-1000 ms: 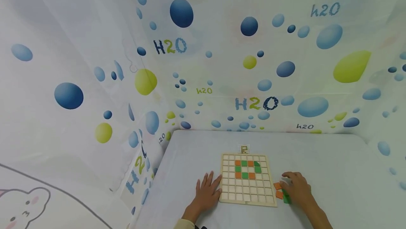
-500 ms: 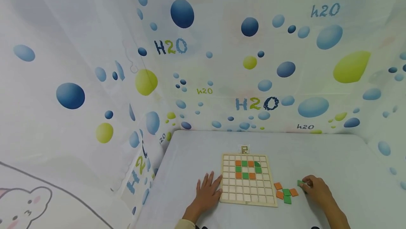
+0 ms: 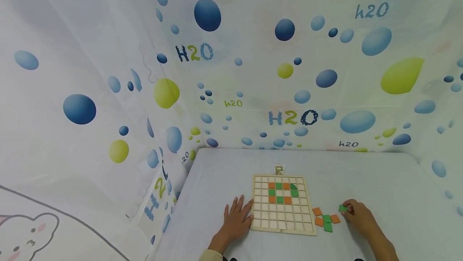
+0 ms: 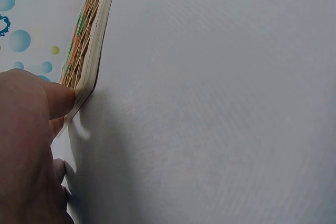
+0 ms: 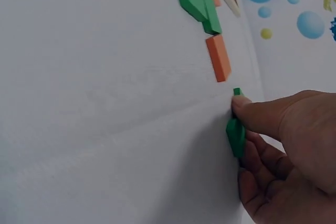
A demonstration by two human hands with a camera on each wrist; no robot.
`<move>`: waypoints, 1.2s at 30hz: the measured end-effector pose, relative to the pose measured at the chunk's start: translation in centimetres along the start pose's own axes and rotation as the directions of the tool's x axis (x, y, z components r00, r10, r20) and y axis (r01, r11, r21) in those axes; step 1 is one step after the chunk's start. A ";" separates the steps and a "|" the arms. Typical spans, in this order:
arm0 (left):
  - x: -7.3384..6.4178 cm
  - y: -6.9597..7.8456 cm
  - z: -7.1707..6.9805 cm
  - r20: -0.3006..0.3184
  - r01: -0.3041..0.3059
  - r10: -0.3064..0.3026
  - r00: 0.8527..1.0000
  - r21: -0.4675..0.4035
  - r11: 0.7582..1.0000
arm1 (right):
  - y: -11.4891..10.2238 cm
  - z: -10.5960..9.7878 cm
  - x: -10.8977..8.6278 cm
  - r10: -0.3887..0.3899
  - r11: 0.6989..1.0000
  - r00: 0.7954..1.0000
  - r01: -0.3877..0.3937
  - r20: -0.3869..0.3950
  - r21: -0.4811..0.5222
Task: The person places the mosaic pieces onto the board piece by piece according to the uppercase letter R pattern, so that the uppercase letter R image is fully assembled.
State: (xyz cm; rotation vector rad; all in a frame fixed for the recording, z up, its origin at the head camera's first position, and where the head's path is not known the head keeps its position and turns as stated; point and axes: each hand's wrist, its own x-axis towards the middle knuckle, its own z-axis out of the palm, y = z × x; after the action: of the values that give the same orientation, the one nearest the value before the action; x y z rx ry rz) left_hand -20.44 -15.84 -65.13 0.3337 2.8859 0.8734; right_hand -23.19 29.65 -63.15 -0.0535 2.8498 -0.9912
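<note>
The square board [image 3: 284,215] lies on the worktop [image 3: 217,180] between the two hands, just right of the left hand [image 3: 236,220] and well apart from the right hand [image 3: 359,216]. The left hand rests with fingers spread, its fingertips touching the board's left edge. The right hand pinches a green tile [image 3: 343,208] between thumb and fingers; the right wrist view shows green above and below the thumb tip, and I cannot tell whether that is one piece or two. Loose orange tiles [image 3: 335,218] and loose green tiles [image 3: 327,227] lie between board and right hand. Orange and green pieces [image 3: 280,200] form a ring in the board's squares. A small card [image 3: 278,169] sits just beyond its far edge.
</note>
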 end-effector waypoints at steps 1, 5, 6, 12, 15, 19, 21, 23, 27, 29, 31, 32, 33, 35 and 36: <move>0.0 0.0 0.0 0.000 0.001 -0.001 1.000 0.003 1.000 | 0.1 0.1 0.0 -0.007 1.000 1.000 0.007 -0.005 -0.003; 0.1 -0.3 0.3 -0.002 0.003 -0.003 1.000 0.022 1.000 | 0.0 0.4 0.0 -0.019 1.000 0.999 0.018 -0.032 -0.022; 0.1 -0.4 0.4 -0.002 0.002 -0.002 1.000 0.027 1.000 | -0.1 0.4 -0.1 -0.018 0.999 0.999 0.016 -0.046 -0.034; 0.2 -0.7 0.6 -0.008 -0.001 0.002 1.000 0.036 0.999 | -2.4 1.2 -1.1 -0.027 0.999 0.997 0.025 -0.065 -0.037; 0.1 -0.7 0.5 -0.009 -0.001 0.002 1.000 0.034 0.999 | -4.0 2.3 -1.7 -0.056 0.998 0.998 0.057 0.005 -0.035; 0.0 -0.4 0.2 0.000 -0.004 0.004 1.000 0.026 1.000 | -5.3 4.1 -2.2 -0.061 0.991 0.995 0.069 0.075 -0.111; 0.1 -0.3 0.0 0.001 -0.003 0.003 1.000 0.021 1.000 | -5.6 4.7 -2.3 -0.073 0.987 0.995 0.081 0.065 -0.140; 0.1 -0.3 0.0 0.001 -0.003 0.003 1.000 0.013 1.000 | -5.8 5.0 -2.3 -0.096 0.983 0.995 0.099 0.029 -0.155; 0.0 -0.3 0.2 0.003 0.000 0.000 1.000 0.016 1.000 | -6.1 5.1 -2.7 -0.126 0.977 0.991 0.115 -0.050 -0.181; 0.0 -0.3 0.2 0.004 0.003 -0.003 1.000 0.018 1.000 | -6.0 5.2 -2.7 -0.139 0.974 0.987 0.123 -0.076 -0.191; -0.1 -0.2 0.1 -0.003 0.001 -0.001 1.000 0.020 1.000 | -6.0 5.3 -2.7 -0.151 0.973 0.983 0.129 -0.103 -0.194; -0.1 -0.1 0.1 -0.005 -0.001 0.001 1.000 0.018 1.000 | -5.9 5.3 -2.6 -0.154 0.973 0.981 0.131 -0.114 -0.192; -0.2 0.1 0.0 -0.003 0.001 -0.001 1.000 0.018 1.000 | -5.8 5.3 -2.5 -0.156 0.973 0.980 0.130 -0.126 -0.192; -0.3 0.3 -0.2 0.002 -0.003 0.003 1.000 0.012 1.000 | -5.5 5.2 -2.4 -0.141 0.976 0.979 0.113 -0.147 -0.187; -0.4 0.5 -0.4 0.003 -0.009 0.009 1.000 0.006 1.000 | -5.4 5.0 -2.3 -0.131 0.977 0.979 0.101 -0.155 -0.190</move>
State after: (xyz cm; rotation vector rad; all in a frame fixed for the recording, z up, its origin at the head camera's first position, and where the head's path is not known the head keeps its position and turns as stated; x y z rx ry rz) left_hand -20.05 -15.76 -64.57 0.3485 2.8873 0.8659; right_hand -20.32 22.47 -63.47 -0.1644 3.1161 -0.7858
